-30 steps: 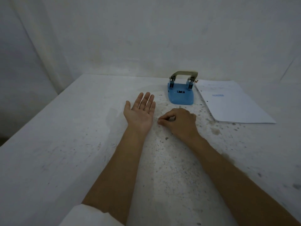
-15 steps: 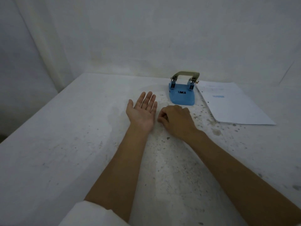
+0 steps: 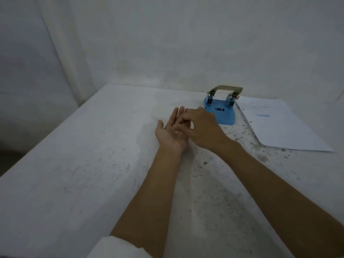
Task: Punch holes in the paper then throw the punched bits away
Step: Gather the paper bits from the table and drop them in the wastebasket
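The left hand (image 3: 172, 134) lay palm up and spread on the table (image 3: 89, 164), a tiny white bit (image 3: 176, 132) on it. The right hand (image 3: 202, 127) hovered over its fingers, fingertips pressed together; whether they pinched anything I could not tell. Best to cup the palm, since the bits looked light. The blue punch (image 3: 221, 113) stood just beyond, the smooth paper (image 3: 283, 127) flat to its right.
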